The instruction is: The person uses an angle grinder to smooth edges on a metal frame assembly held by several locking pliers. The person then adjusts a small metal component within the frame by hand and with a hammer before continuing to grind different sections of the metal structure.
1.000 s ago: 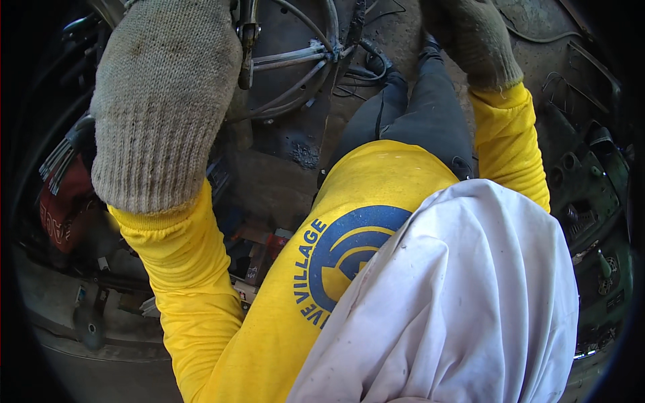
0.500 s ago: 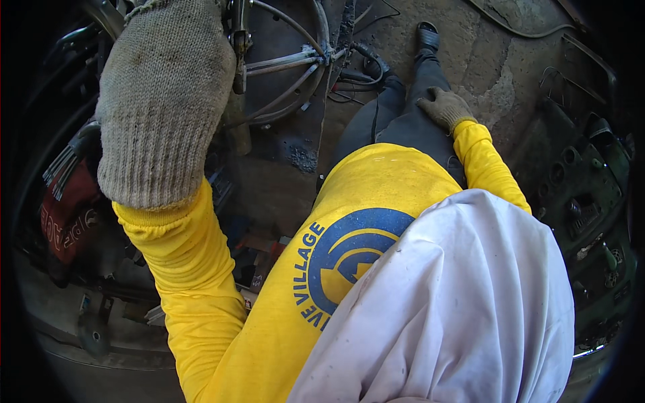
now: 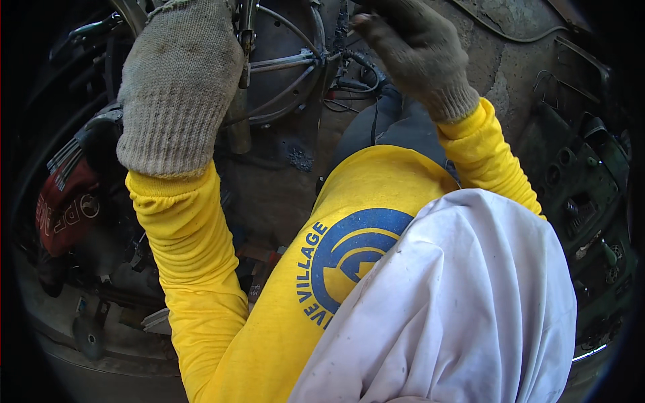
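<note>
My left hand (image 3: 185, 87), in a grey knitted glove, is raised at the upper left. Its fingers are hidden beyond the glove's back and the top edge. Beside it is a narrow metal tool or clamp (image 3: 247, 40); whether the hand grips it is not visible. Right of that lies a round metal frame with bent rods (image 3: 282, 64) that meet at a pale joint. My right hand (image 3: 423, 57), gloved too, is up at the top centre, right of the frame. Its thumb stands apart from the stretched fingers, partly cut off by the edge, and nothing shows in it.
At the left is dark red cloth with pale lettering (image 3: 64, 208), next to a bundle of thin pale rods (image 3: 65, 161). A dark green metal panel with holes (image 3: 571, 174) stands at the right. A cable (image 3: 514, 33) crosses the floor at the upper right.
My right hand has lifted off my thigh and moved up to the top centre. My left hand has shifted slightly right. The red cloth at the left has moved a little.
</note>
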A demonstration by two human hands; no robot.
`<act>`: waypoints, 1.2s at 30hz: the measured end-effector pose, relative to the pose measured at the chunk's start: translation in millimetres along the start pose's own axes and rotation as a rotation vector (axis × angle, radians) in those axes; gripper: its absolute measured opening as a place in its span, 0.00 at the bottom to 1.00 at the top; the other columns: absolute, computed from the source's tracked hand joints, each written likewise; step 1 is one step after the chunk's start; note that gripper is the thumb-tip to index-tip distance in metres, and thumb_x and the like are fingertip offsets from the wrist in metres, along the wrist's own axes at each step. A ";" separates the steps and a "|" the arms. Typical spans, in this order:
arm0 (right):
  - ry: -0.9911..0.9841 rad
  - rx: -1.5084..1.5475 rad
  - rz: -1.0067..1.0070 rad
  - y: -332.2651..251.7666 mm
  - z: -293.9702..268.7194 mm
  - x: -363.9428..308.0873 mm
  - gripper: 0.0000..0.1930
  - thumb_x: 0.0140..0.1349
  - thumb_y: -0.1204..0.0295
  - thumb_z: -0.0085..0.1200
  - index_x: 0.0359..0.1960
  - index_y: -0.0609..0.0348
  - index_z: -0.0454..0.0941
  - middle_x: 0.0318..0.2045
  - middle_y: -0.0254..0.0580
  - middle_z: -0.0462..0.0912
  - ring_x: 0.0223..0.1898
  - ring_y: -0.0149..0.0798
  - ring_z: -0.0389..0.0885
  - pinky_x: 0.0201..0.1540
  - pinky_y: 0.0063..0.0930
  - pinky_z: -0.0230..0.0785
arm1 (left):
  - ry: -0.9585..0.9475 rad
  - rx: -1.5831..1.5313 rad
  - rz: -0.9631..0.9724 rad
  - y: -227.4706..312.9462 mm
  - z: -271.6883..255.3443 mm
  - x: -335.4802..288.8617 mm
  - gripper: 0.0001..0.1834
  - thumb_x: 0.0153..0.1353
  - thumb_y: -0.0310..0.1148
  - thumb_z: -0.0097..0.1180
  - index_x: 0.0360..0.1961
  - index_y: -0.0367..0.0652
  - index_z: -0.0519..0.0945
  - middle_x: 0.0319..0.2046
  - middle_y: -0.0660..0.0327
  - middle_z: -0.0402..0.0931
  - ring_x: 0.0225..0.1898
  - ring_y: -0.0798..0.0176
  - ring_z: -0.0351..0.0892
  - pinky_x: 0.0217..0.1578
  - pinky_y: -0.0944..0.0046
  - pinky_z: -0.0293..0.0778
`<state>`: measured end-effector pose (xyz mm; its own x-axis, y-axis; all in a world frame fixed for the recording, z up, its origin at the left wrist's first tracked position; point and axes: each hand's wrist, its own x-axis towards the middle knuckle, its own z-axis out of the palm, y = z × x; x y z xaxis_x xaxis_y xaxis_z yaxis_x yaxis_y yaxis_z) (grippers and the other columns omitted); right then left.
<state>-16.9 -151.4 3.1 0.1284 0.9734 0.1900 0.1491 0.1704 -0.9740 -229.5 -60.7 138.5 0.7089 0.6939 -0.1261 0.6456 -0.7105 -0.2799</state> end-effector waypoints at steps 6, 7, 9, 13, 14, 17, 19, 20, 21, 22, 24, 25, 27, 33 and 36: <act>-0.466 -0.294 0.159 -68.3 11.5 52.6 0.18 0.65 0.60 0.56 0.51 0.58 0.82 0.41 0.56 0.85 0.45 0.54 0.85 0.47 0.42 0.77 | 0.050 -0.123 -0.036 -2.6 1.4 -3.9 0.19 0.59 0.26 0.55 0.53 0.41 0.81 0.42 0.51 0.84 0.46 0.47 0.83 0.51 0.54 0.79; -0.516 -0.293 0.233 -58.8 13.7 58.3 0.18 0.66 0.60 0.56 0.51 0.58 0.82 0.42 0.56 0.86 0.45 0.53 0.85 0.47 0.42 0.77 | 0.101 -0.133 -0.006 -0.6 1.3 -2.3 0.19 0.60 0.25 0.55 0.53 0.41 0.81 0.43 0.51 0.84 0.46 0.47 0.84 0.50 0.54 0.79; -0.615 -0.266 0.262 -64.7 20.4 58.5 0.19 0.66 0.59 0.56 0.51 0.59 0.82 0.42 0.56 0.86 0.45 0.52 0.86 0.47 0.42 0.77 | 0.133 -0.108 -0.035 1.2 -15.6 -19.2 0.18 0.60 0.24 0.55 0.52 0.41 0.82 0.44 0.51 0.84 0.46 0.47 0.84 0.50 0.55 0.79; -0.322 0.213 0.454 -26.7 -30.8 23.4 0.14 0.72 0.73 0.54 0.56 0.60 0.80 0.44 0.40 0.86 0.39 0.29 0.84 0.45 0.22 0.78 | 0.510 -0.561 -0.243 27.5 -17.9 -36.3 0.15 0.67 0.21 0.57 0.53 0.39 0.82 0.46 0.57 0.86 0.29 0.73 0.83 0.27 0.73 0.79; -0.257 0.251 0.434 -17.6 -42.2 6.4 0.13 0.71 0.73 0.56 0.54 0.60 0.81 0.42 0.40 0.87 0.37 0.28 0.84 0.42 0.21 0.78 | 0.519 -0.725 -0.310 39.9 -20.0 -51.3 0.15 0.66 0.21 0.58 0.54 0.39 0.82 0.46 0.57 0.86 0.28 0.75 0.81 0.26 0.75 0.77; -0.053 0.295 0.324 -11.3 -60.4 -54.5 0.11 0.67 0.75 0.60 0.50 0.59 0.83 0.41 0.40 0.87 0.35 0.29 0.84 0.39 0.24 0.78 | 0.477 -1.215 -0.507 82.6 -14.6 -96.0 0.18 0.65 0.24 0.62 0.56 0.38 0.80 0.45 0.56 0.85 0.29 0.78 0.79 0.27 0.77 0.75; -0.160 0.215 0.182 -25.6 -61.2 -71.8 0.12 0.65 0.75 0.61 0.50 0.58 0.83 0.40 0.41 0.87 0.35 0.32 0.84 0.39 0.26 0.79 | 0.394 -1.553 -0.570 112.5 -1.3 -112.9 0.20 0.64 0.28 0.65 0.57 0.37 0.79 0.47 0.56 0.84 0.32 0.77 0.79 0.31 0.76 0.77; -0.261 0.143 0.046 -32.1 -61.8 -75.9 0.13 0.63 0.76 0.62 0.49 0.56 0.84 0.40 0.42 0.87 0.35 0.35 0.85 0.39 0.28 0.79 | 0.357 -1.764 -0.587 125.7 0.2 -114.6 0.21 0.64 0.30 0.66 0.57 0.37 0.79 0.48 0.56 0.83 0.34 0.77 0.79 0.33 0.76 0.78; -0.434 -0.033 -0.037 -41.7 -60.6 -70.6 0.14 0.60 0.76 0.63 0.49 0.54 0.84 0.39 0.43 0.86 0.36 0.39 0.85 0.39 0.31 0.80 | 0.368 -1.763 -0.586 133.9 -4.9 -113.8 0.21 0.64 0.30 0.66 0.57 0.37 0.79 0.48 0.56 0.83 0.34 0.77 0.79 0.33 0.76 0.78; -0.600 -0.215 -0.121 -51.9 -56.2 -62.5 0.15 0.58 0.76 0.63 0.49 0.52 0.84 0.37 0.45 0.85 0.37 0.44 0.86 0.40 0.33 0.80 | 0.300 -1.905 -0.655 140.0 -12.4 -112.5 0.22 0.64 0.32 0.66 0.57 0.36 0.79 0.49 0.56 0.82 0.37 0.75 0.80 0.36 0.75 0.79; -0.718 -0.223 -0.166 -53.4 -38.8 -55.8 0.19 0.56 0.74 0.64 0.51 0.48 0.84 0.39 0.46 0.84 0.39 0.48 0.85 0.42 0.37 0.80 | 0.246 -2.042 -0.716 142.7 -19.6 -116.0 0.23 0.64 0.34 0.67 0.57 0.36 0.78 0.51 0.56 0.81 0.39 0.73 0.81 0.38 0.73 0.79; -0.828 -0.225 -0.227 -53.2 -30.5 -49.6 0.20 0.56 0.74 0.64 0.52 0.47 0.84 0.41 0.46 0.84 0.39 0.48 0.85 0.43 0.38 0.80 | 0.248 -2.105 -0.798 143.0 -18.9 -120.9 0.24 0.64 0.34 0.66 0.58 0.35 0.77 0.51 0.55 0.81 0.39 0.71 0.81 0.39 0.72 0.80; -1.014 -0.236 -0.242 -60.3 -17.2 -35.7 0.24 0.56 0.71 0.65 0.57 0.46 0.81 0.46 0.45 0.83 0.41 0.50 0.85 0.46 0.40 0.79 | 0.342 -2.149 -0.888 143.7 -12.3 -132.5 0.26 0.67 0.38 0.64 0.60 0.35 0.75 0.50 0.53 0.80 0.40 0.65 0.84 0.40 0.67 0.83; -0.806 -0.310 0.261 -77.4 -32.3 -32.0 0.23 0.62 0.66 0.64 0.59 0.54 0.78 0.46 0.46 0.85 0.43 0.41 0.88 0.47 0.34 0.80 | 0.740 -1.793 -1.325 125.7 -6.3 -180.8 0.20 0.71 0.41 0.56 0.57 0.39 0.77 0.38 0.55 0.84 0.28 0.65 0.85 0.31 0.65 0.84; -0.733 -0.381 0.147 -43.7 -52.5 -44.8 0.20 0.63 0.67 0.63 0.56 0.56 0.80 0.45 0.50 0.87 0.42 0.44 0.88 0.46 0.34 0.79 | 0.848 -1.847 -1.440 106.2 19.0 -204.2 0.17 0.71 0.39 0.56 0.56 0.40 0.78 0.35 0.57 0.84 0.24 0.68 0.82 0.27 0.68 0.81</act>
<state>22.3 -210.5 43.6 -0.4780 0.8571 -0.1919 0.5184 0.0990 -0.8494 -311.1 -275.6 116.4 -0.5430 0.7698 -0.3356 -0.2249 0.2518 0.9413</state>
